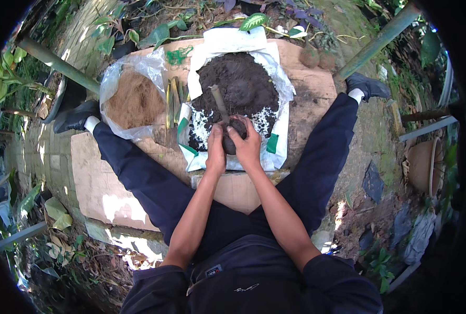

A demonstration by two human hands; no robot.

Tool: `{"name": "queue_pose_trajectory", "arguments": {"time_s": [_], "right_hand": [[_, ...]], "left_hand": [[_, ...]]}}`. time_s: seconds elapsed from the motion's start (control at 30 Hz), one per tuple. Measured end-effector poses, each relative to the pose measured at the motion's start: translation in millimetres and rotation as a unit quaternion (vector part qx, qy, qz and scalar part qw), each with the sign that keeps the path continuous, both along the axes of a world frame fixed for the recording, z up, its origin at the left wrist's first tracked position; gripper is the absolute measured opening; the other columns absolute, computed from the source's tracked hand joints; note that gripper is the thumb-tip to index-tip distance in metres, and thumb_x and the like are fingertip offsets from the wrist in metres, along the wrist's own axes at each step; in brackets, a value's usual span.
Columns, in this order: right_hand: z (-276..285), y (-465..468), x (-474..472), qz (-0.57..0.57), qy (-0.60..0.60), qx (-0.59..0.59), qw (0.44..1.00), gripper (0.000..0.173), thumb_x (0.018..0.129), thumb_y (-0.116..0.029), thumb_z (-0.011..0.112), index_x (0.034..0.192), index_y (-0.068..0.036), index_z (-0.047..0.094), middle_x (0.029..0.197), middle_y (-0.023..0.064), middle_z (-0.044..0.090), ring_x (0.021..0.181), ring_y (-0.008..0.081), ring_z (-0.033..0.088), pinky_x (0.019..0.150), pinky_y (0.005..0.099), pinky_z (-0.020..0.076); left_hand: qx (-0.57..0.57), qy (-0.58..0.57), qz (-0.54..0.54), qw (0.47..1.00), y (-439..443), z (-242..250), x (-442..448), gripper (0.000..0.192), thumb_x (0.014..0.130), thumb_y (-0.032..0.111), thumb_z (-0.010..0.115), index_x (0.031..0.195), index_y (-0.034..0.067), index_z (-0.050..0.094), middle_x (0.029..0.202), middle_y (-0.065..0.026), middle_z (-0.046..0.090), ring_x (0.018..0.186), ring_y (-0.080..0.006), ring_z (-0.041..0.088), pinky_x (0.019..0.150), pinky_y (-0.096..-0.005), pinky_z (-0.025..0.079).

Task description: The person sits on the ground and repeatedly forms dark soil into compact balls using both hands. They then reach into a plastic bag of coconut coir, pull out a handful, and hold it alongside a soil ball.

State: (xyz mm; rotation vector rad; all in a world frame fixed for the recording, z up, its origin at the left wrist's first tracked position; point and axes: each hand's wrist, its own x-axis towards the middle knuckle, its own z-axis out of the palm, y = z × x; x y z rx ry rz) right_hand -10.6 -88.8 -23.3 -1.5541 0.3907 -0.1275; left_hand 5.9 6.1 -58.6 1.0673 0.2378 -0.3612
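Both my hands press around a ball of dark, moist soil (229,146) at the base of a plant stem cutting (218,100). The cutting leans up and away, its pale cut end uppermost. My left hand (216,147) cups the ball's left side. My right hand (247,143) wraps the right side, thumb across the front. Beneath them lies an opened white plastic sack (284,129) with green patches, bearing a heap of dark soil (240,82). Its white surface shows through thin soil near my hands. The ball's underside is hidden.
A clear plastic bag (111,125) of brown coconut fibre (134,100) stands left on the cardboard (311,84). Between bag and sack lie several stem cuttings (174,102) and green string (179,55). Two brown fibre-covered balls (310,57) sit back right. Metal poles (56,64) flank the cardboard.
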Motion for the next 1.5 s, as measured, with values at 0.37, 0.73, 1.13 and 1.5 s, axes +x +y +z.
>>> {"name": "queue_pose_trajectory", "arguments": {"time_s": [0.37, 0.73, 1.13, 1.5], "right_hand": [[-33, -20, -9, 0.034, -0.076, 0.212, 0.974, 0.020, 0.092, -0.007, 0.053, 0.107, 0.005, 0.056, 0.116, 0.0126, 0.060, 0.102, 0.0151, 0.056, 0.093, 0.0283, 0.0418], [-50, -11, -1, -0.071, 0.054, 0.287, 0.954, 0.035, 0.100, -0.026, 0.038, 0.113, 0.001, 0.055, 0.107, 0.0111, 0.061, 0.094, 0.0138, 0.058, 0.083, 0.0280, 0.0472], [-50, 1, -4, -0.127, 0.027, 0.264, 0.956, 0.030, 0.092, -0.024, 0.052, 0.111, -0.001, 0.057, 0.102, 0.0055, 0.060, 0.090, 0.0125, 0.055, 0.082, 0.0271, 0.0436], [-37, -15, -3, -0.102, 0.049, 0.389, 0.914, 0.023, 0.089, -0.020, 0.056, 0.103, -0.003, 0.060, 0.096, 0.0021, 0.060, 0.089, 0.0101, 0.055, 0.080, 0.0257, 0.0441]], "left_hand": [[0.086, 0.040, -0.113, 0.989, 7, 22, 9, 0.053, 0.078, 0.024, 0.072, 0.119, -0.002, 0.049, 0.109, -0.0125, 0.057, 0.096, -0.0152, 0.056, 0.084, -0.0278, 0.044], [0.235, -0.052, -0.100, 0.965, 3, 23, 10, 0.050, 0.078, 0.025, 0.069, 0.115, -0.004, 0.054, 0.102, -0.0116, 0.061, 0.091, -0.0169, 0.058, 0.084, -0.0284, 0.045], [0.387, -0.130, -0.003, 0.913, -21, -22, 3, 0.037, 0.090, 0.031, 0.056, 0.109, -0.001, 0.058, 0.101, -0.0192, 0.061, 0.097, -0.0310, 0.058, 0.085, -0.0354, 0.044], [0.190, -0.080, 0.020, 0.978, -23, 3, -3, 0.029, 0.095, 0.024, 0.050, 0.107, -0.001, 0.057, 0.100, -0.0093, 0.061, 0.093, -0.0152, 0.054, 0.086, -0.0285, 0.041]]}}
